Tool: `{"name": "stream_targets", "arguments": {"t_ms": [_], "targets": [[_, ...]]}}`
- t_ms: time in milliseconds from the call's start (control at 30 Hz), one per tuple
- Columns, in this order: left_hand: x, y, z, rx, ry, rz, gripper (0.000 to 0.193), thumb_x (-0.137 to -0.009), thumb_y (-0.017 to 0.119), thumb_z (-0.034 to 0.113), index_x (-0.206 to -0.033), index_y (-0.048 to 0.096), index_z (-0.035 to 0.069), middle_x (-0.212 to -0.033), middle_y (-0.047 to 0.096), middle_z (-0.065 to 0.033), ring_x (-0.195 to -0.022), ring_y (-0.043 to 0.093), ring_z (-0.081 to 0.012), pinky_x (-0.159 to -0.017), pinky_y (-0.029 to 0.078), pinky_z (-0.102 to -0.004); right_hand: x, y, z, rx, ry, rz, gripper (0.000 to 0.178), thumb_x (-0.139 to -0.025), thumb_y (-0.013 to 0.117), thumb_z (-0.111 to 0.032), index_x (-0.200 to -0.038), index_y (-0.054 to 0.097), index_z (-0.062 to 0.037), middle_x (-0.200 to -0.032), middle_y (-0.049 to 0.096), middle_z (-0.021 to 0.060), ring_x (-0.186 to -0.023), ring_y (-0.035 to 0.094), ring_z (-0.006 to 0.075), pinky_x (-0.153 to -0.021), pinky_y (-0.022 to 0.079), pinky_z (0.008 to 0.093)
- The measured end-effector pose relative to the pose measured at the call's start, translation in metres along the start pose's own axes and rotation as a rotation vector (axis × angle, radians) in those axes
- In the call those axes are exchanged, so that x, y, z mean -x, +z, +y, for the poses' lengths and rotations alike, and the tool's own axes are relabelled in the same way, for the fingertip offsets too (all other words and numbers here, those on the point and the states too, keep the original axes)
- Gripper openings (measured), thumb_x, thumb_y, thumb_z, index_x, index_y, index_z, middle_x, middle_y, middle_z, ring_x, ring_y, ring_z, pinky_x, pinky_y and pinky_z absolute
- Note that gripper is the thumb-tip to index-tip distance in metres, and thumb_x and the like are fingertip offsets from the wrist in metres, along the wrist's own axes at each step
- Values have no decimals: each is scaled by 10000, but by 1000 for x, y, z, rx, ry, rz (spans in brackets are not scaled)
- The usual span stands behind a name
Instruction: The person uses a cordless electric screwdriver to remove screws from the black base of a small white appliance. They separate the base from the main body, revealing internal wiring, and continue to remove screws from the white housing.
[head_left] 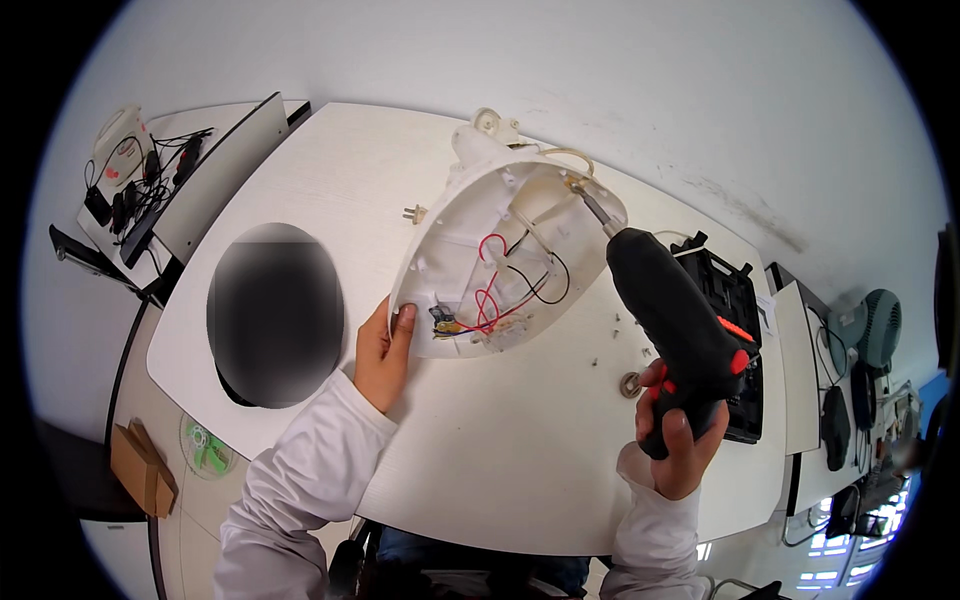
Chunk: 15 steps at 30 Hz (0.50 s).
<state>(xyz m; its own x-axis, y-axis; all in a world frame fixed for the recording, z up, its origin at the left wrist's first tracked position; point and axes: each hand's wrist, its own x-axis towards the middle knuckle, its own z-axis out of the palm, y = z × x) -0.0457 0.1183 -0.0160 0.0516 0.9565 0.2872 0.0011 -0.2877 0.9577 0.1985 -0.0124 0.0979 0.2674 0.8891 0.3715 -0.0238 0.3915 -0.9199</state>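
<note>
My left hand grips the lower left rim of a white plastic housing, thumb over its edge. The housing is tilted up with its hollow inside toward me. Red and black wires loop inside it, with a small dark part near my thumb. In my right hand is a black cordless screwdriver with red buttons, fingers wrapped round its handle. Its bit reaches the upper right inside of the housing, by a yellowish spot. Whether it sits on a screw, I cannot make out.
Several small screws and a round metal piece lie right of the housing. Behind the screwdriver stands an open black tool case. A two-pin plug lies left of the housing. A blurred dark oval covers the table's left part.
</note>
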Motion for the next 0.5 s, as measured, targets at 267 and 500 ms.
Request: {"name": "stream_targets", "arguments": {"t_ms": [267, 500], "targets": [[0, 1, 3, 14, -11, 5, 331, -966, 469, 236, -1156, 520, -30, -731, 471, 49, -676, 358, -35, -593, 311, -197, 0, 2, 0, -12, 6, -6, 515, -771, 614, -142, -1204, 428, 67, -964, 560, 249, -561, 505, 118, -533, 417, 248], [0, 0, 0, 15, 8, -9, 340, -968, 465, 227, -1184, 508, -32, -758, 484, 43, -685, 361, -34, -597, 312, -195, -2, 7, 0, -23, 32, -7, 515, -787, 620, -157, -1214, 428, 57, -962, 569, 224, -568, 505, 110, -542, 415, 237]]}}
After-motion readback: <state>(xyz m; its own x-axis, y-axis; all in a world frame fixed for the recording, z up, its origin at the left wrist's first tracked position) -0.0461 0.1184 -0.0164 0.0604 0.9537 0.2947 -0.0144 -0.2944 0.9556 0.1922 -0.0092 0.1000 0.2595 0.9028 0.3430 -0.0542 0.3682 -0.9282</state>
